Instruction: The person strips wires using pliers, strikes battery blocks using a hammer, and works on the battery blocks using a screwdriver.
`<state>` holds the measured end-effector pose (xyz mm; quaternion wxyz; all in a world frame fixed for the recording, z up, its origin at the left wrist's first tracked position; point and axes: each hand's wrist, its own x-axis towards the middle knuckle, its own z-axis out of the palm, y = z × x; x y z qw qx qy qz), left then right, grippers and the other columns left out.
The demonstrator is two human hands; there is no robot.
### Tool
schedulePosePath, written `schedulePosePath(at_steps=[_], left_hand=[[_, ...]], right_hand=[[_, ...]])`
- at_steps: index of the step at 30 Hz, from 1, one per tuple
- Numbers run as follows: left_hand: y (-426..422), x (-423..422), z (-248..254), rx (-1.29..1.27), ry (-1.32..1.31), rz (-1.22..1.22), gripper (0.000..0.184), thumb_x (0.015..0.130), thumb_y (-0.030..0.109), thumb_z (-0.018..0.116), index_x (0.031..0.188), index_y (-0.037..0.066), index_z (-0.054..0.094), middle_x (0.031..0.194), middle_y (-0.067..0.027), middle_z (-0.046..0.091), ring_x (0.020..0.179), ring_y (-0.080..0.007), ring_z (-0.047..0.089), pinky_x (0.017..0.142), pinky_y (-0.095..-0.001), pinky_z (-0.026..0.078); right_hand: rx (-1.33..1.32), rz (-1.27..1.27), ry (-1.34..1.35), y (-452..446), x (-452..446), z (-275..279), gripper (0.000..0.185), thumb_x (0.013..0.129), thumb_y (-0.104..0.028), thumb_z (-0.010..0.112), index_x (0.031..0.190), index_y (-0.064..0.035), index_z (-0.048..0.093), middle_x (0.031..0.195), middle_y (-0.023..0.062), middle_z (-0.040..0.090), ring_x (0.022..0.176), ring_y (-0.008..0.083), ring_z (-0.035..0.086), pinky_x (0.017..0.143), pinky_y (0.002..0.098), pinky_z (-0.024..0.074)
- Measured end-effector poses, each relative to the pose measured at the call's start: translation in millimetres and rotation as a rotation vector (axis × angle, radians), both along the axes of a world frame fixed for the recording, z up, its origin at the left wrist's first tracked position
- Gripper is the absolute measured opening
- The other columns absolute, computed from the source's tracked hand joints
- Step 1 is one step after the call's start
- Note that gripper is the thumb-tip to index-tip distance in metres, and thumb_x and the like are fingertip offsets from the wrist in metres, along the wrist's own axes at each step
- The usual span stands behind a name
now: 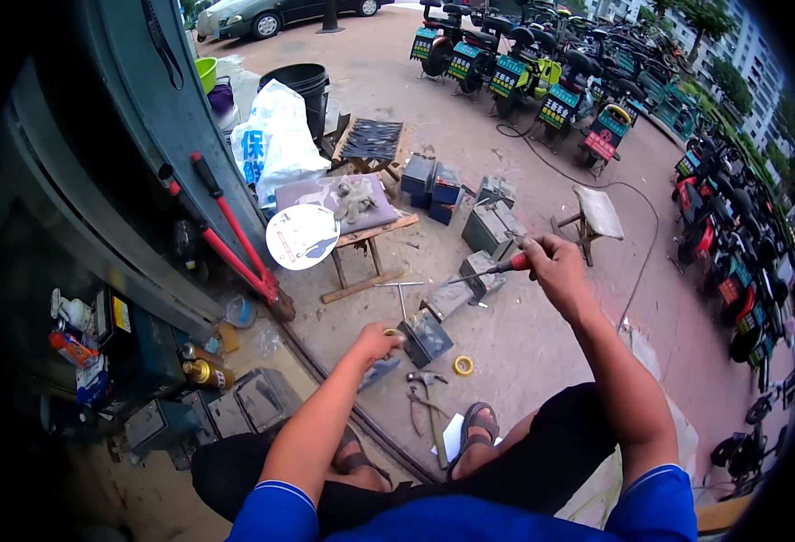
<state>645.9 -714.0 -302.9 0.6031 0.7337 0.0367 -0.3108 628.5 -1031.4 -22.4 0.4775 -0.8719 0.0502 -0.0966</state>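
Note:
My right hand (551, 266) is raised at the centre right, its fingers closed round the red handle of a screwdriver (513, 263). The thin dark shaft points left, above several grey batteries (491, 226). Lower and to the left, my left hand (379, 341) has its fingers curled at the near left side of a dark battery (426, 338); a small yellowish thing shows at the fingertips, too small to name. A roll of yellow tape (462, 365) lies on the ground to the right of that battery.
A hammer (434, 420) and pliers (416, 411) lie near my feet. Red bolt cutters (235, 237) lean at the left. Beyond the batteries stand a cushioned stool (375, 212), a small folding stool (599, 212) and a black bucket (296, 86). Parked scooters (560, 107) line the right.

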Motion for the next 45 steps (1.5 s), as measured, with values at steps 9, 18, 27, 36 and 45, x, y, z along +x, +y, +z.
schedulePosePath(at_steps=[9, 18, 27, 36, 45], left_hand=[[27, 70, 4, -0.601, 0.291, 0.743, 0.072, 0.088, 0.031, 0.075, 0.147, 0.003, 0.046, 0.154, -0.0150, 0.044, 0.141, -0.0268, 0.041, 0.103, -0.0605, 0.042], [-8, -7, -66, 0.219, -0.242, 0.295, 0.055, 0.083, 0.020, 0.079, 0.131, -0.002, 0.064, 0.127, -0.0207, 0.069, 0.117, -0.0335, 0.067, 0.100, -0.0363, 0.051], [-47, 32, -84, 0.611, -0.539, 0.044, 0.039, 0.087, 0.025, 0.069, 0.118, 0.002, 0.070, 0.114, -0.0258, 0.069, 0.109, -0.0425, 0.066, 0.097, -0.0463, 0.051], [-87, 55, -124, 0.532, -0.527, 0.080, 0.033, 0.087, 0.023, 0.068, 0.116, 0.006, 0.071, 0.108, -0.0280, 0.069, 0.102, -0.0444, 0.066, 0.090, -0.0490, 0.052], [-102, 23, -138, 0.605, -0.466, 0.256, 0.046, 0.079, 0.005, 0.073, 0.124, -0.002, 0.067, 0.136, -0.0223, 0.061, 0.121, -0.0395, 0.060, 0.105, -0.0449, 0.047]], right_hand=[[0.039, -0.009, -0.013, -3, -36, 5, 0.027, 0.097, -0.021, 0.066, 0.098, 0.0049, 0.072, 0.076, 0.0061, 0.070, 0.064, 0.0097, 0.059, 0.060, 0.0285, 0.0484], [-0.142, 0.067, 0.026, -10, -64, 9, 0.034, 0.078, -0.017, 0.082, 0.104, 0.0016, 0.072, 0.091, 0.0105, 0.074, 0.080, 0.0166, 0.068, 0.077, 0.0311, 0.0550], [-0.047, 0.134, 0.084, 23, -80, 25, 0.028, 0.084, -0.018, 0.076, 0.101, 0.0005, 0.065, 0.091, 0.0182, 0.074, 0.087, 0.0286, 0.074, 0.079, 0.0381, 0.0570], [-0.073, 0.103, 0.126, 10, -47, 31, 0.026, 0.088, -0.015, 0.075, 0.107, -0.0008, 0.063, 0.094, 0.0153, 0.075, 0.090, 0.0262, 0.074, 0.080, 0.0355, 0.0570], [-0.129, 0.035, 0.145, -22, -41, 11, 0.027, 0.088, -0.016, 0.075, 0.107, -0.0011, 0.064, 0.093, 0.0142, 0.074, 0.086, 0.0234, 0.073, 0.079, 0.0347, 0.0564]])
